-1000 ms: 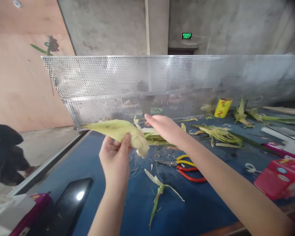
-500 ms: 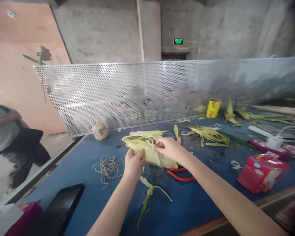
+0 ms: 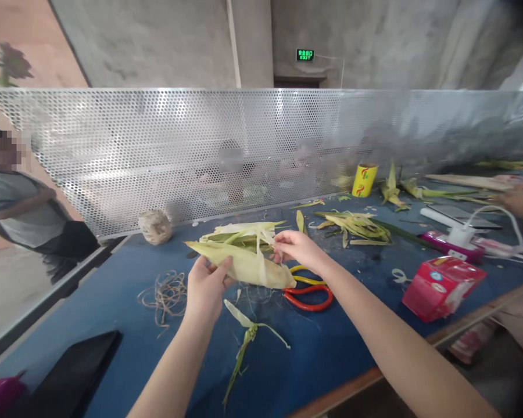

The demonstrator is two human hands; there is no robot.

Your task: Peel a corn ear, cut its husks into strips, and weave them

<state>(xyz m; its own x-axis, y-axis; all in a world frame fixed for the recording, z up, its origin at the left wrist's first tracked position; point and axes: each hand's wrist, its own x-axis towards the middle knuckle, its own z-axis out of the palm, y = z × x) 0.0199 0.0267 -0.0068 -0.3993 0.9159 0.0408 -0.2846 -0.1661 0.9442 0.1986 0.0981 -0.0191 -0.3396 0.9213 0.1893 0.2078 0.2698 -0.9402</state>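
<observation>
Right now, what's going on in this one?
The person's left-hand grip holds a pale green husk over a blue table; the right-hand grip appears to pinch a pale strip crossing the husk. More husks lie just behind, a red-and-yellow-handled tool to the right, tangled twine to the left.

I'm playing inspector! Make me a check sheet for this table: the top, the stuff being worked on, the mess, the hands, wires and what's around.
Surface: blue table, brown near edge, scattered with bits.
Things in hand: husk, crossed by a pale strip.
Clutter: scissors partly under the husk; tangled twine; stem scrap; husk pile; yellow roll; red pack; black slab.
Hands: left hand grips the husk; right hand appears to pinch the strip.
Cables: white cable by the purple power strip, right side.
Surroundings: perforated screen behind; lit exit sign; person at left.
</observation>
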